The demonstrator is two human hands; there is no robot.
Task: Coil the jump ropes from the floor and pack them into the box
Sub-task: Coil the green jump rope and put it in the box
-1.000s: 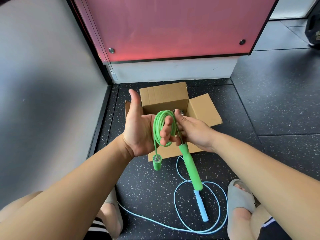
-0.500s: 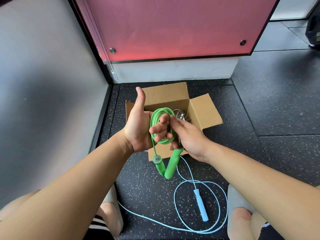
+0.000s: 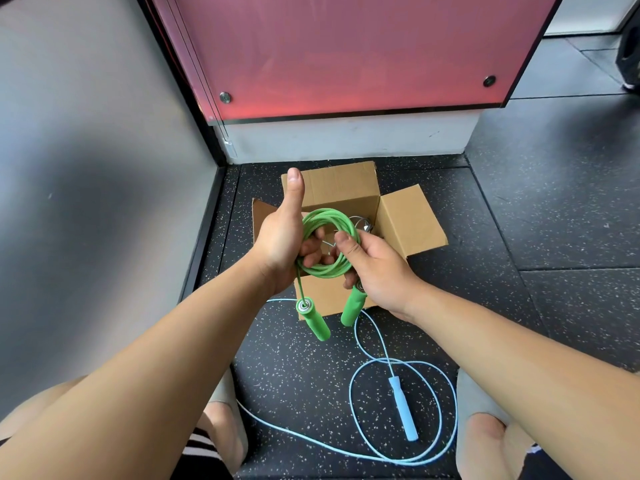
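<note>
The second handle has swung up beside the coiled green rope — left hand and right hand both grip it, coiling looks finished — next, lower it into the box

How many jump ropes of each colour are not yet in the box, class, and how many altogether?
Green jump rope: 1, coiled, held by the left hand and the right hand.
Light blue jump rope: 1, loose on the floor.
Total: 2.

Matt cardboard box, speckled rubbery floor
</note>
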